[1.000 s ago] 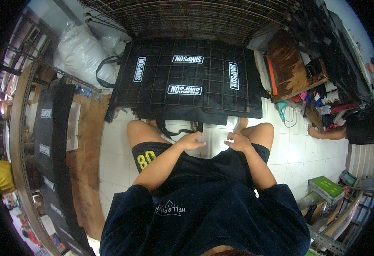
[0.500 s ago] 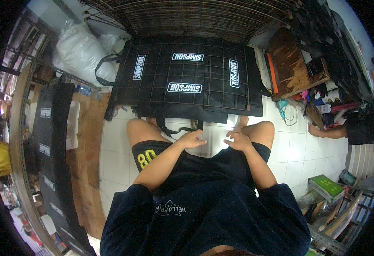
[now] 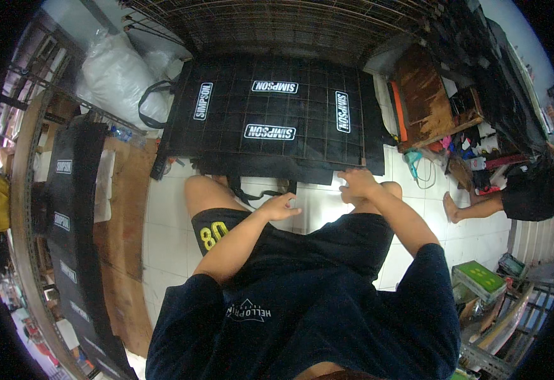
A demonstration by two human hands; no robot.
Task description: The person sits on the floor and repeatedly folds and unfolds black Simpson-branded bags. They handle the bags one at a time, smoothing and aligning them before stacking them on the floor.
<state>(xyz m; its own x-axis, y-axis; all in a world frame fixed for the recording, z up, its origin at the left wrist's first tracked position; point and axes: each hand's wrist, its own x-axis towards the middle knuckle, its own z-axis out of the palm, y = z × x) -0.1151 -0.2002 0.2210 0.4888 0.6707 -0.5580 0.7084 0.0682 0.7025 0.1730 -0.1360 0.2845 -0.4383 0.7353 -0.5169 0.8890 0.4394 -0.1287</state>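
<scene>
A black sheet [image 3: 226, 142] is lying flat at the far middle, its near edge reaching over the white tiled floor [image 3: 416, 215]; a thin wire grid [image 3: 363, 161] is lying over it, dividing it into squares, while white-bordered labels [image 3: 275, 87] are showing through the mesh. The right hand [image 3: 358, 182] is resting at the near right part of the edge with its fingers bent, though whether they are touching or pinching sheet or wire I cannot tell; the left hand [image 3: 280, 207] is hanging near a black strap [image 3: 242, 193], thumb standing apart from loosely curled fingers, holding nothing visible. The sheet is looking matt, soft and light, probably folding easily and gripping rather than sliding; the grid is seeming stiffer, likely springy across its width and prone to snagging cloth, so its two near corners are offering the best hold. Around them, crinkled translucent plastic is wrapping a bulging white sack [image 3: 118, 79] at far left; smooth brown board [image 3: 122, 221] is lying at left beside a long dark strip [image 3: 77, 209]; at far right, a worn wooden panel [image 3: 419, 95] is showing pale, scuffed patches.
</scene>
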